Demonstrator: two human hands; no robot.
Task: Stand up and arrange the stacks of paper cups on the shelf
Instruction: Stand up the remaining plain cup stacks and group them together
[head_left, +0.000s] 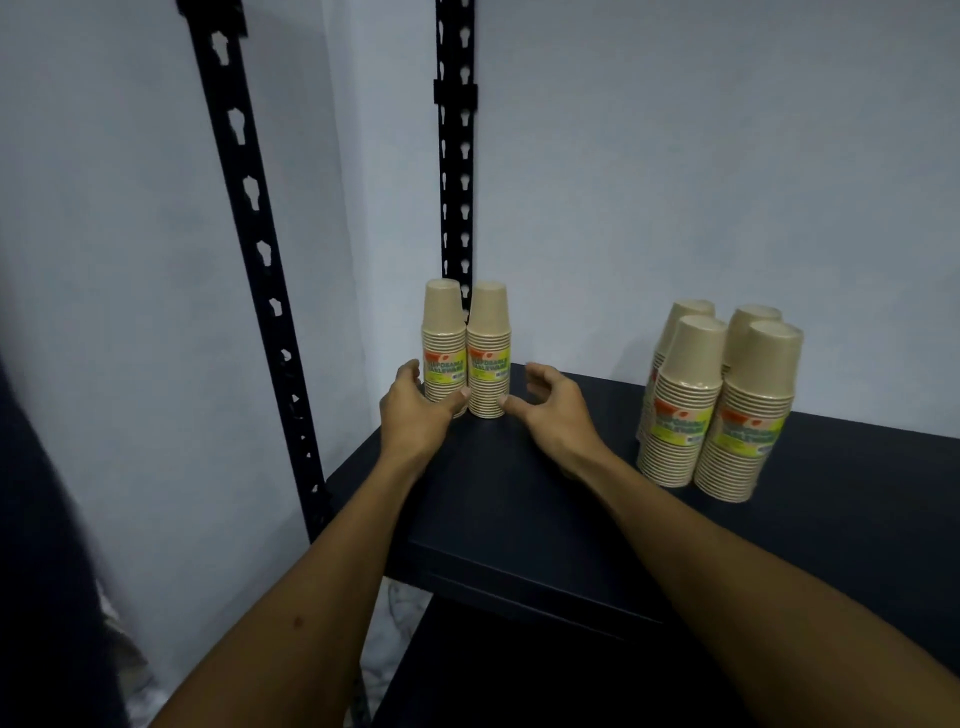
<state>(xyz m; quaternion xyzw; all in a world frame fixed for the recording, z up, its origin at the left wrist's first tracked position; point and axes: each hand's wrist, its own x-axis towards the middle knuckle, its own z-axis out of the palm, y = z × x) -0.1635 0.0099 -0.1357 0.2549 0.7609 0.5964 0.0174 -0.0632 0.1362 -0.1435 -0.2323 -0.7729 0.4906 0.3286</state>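
Two cup stacks (466, 349) upright, mouths down, left hand (415, 410) gripping one, right hand (550, 405) loosely spread

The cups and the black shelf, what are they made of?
The cup stacks look like matte tan paper: dull, no shine, with thin stacked rims and a bright printed label around them. The shelf has a smooth, dark board with a faint sheen, perhaps painted metal or coated wood; I can't tell which. Its upright posts look like black painted metal with punched slots.
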